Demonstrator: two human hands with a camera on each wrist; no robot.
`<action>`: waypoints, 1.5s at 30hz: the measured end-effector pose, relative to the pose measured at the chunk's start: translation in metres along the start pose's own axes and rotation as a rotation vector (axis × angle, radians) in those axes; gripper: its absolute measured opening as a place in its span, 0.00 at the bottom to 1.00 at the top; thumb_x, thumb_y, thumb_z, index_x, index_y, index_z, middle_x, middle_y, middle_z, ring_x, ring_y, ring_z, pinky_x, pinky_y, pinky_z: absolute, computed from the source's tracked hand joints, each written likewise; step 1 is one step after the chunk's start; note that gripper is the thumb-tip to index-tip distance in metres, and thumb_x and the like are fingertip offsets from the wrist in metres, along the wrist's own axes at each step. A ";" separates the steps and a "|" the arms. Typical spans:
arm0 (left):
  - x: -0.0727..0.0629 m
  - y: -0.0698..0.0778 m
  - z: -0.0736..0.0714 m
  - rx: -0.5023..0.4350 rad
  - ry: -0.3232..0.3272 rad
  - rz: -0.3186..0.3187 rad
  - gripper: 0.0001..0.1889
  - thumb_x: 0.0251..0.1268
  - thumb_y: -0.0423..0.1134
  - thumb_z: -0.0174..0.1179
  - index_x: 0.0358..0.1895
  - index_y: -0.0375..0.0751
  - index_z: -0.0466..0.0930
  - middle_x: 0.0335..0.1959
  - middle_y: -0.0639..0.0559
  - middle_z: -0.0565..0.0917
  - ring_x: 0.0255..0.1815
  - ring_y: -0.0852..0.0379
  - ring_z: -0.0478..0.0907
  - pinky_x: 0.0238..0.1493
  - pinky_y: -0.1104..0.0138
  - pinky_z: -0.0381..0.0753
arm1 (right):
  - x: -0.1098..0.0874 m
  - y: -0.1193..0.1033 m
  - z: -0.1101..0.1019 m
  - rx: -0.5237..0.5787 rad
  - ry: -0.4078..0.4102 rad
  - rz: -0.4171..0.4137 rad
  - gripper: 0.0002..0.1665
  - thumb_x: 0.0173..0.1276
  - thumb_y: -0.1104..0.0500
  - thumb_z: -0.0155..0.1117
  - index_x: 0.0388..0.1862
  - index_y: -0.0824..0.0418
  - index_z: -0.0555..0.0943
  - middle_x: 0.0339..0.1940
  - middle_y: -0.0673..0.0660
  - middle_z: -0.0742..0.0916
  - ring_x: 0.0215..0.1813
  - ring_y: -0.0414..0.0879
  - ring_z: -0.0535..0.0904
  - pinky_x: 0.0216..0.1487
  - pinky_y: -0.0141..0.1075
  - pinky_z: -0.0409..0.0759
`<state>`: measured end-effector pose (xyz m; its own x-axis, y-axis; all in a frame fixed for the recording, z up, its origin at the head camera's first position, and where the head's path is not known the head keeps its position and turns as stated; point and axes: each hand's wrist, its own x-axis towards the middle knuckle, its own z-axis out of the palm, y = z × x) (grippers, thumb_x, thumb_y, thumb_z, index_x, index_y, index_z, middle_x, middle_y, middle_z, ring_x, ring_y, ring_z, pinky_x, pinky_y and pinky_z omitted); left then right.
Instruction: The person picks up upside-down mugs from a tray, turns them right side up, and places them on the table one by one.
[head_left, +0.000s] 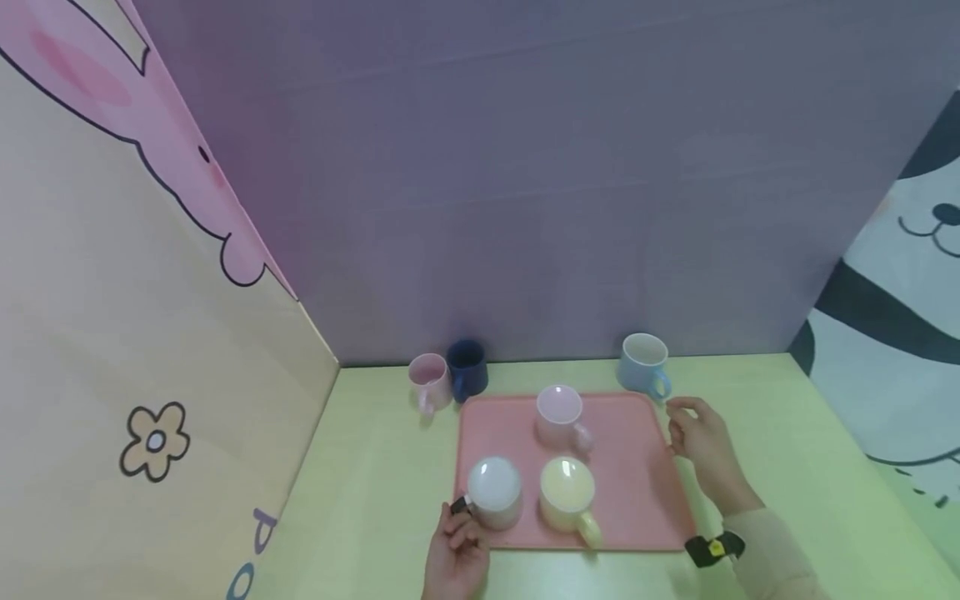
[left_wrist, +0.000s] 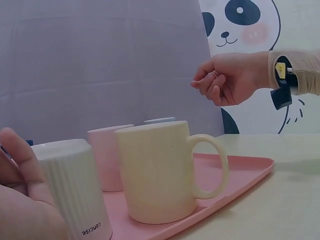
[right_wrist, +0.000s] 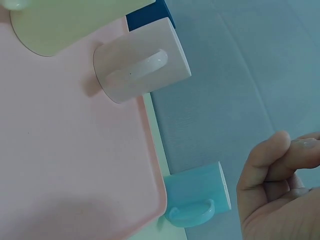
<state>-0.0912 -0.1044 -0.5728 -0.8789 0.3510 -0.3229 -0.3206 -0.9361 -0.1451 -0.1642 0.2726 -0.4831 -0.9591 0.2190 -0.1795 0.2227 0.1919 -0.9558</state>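
My left hand (head_left: 457, 550) is at the left side of a white ribbed mug (head_left: 495, 492), its curled fingers gripping at the handle side; a small black piece shows by the fingertips. In the left wrist view, that mug carries the word "concise". My right hand (head_left: 701, 446) hovers past the tray's right edge with loosely bent fingers and nothing in them. Its fingertips are near the handle of a light-blue mug (head_left: 642, 364), with a gap visible in the right wrist view. A yellow mug (head_left: 567, 493) and a pale pink mug (head_left: 558, 417) stand upright on the pink tray (head_left: 637, 500).
Behind the tray's back left corner, a pink mug (head_left: 430, 379) and a navy mug (head_left: 467, 371) stand side by side on the table (head_left: 375, 483). A grey-purple backdrop (head_left: 525, 250) rises behind the table, with printed panels at both sides.
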 end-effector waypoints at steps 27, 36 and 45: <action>0.006 0.015 0.020 0.855 -0.002 0.215 0.28 0.77 0.66 0.34 0.27 0.52 0.71 0.18 0.63 0.62 0.19 0.67 0.60 0.51 0.67 0.85 | -0.015 0.014 -0.002 0.057 -0.058 0.002 0.11 0.83 0.57 0.44 0.51 0.59 0.75 0.23 0.45 0.72 0.28 0.38 0.70 0.36 0.33 0.82; 0.007 0.014 0.033 1.409 0.017 0.440 0.30 0.83 0.58 0.40 0.26 0.37 0.69 0.27 0.59 0.73 0.36 0.63 0.73 0.45 0.71 0.76 | -0.016 0.022 -0.002 0.055 -0.059 0.031 0.11 0.84 0.57 0.45 0.49 0.57 0.77 0.25 0.45 0.74 0.30 0.36 0.71 0.37 0.33 0.83; 0.008 0.014 0.043 1.547 -0.122 0.550 0.25 0.84 0.44 0.44 0.36 0.18 0.70 0.36 0.42 0.89 0.47 0.60 0.87 0.59 0.69 0.81 | -0.016 0.025 0.003 0.108 -0.088 0.024 0.12 0.83 0.58 0.45 0.45 0.51 0.78 0.23 0.44 0.72 0.26 0.36 0.68 0.34 0.32 0.80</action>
<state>-0.1176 -0.1153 -0.5375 -0.9963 0.0551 0.0652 0.0595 -0.1003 0.9932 -0.1441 0.2713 -0.5045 -0.9664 0.1362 -0.2179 0.2302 0.0824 -0.9697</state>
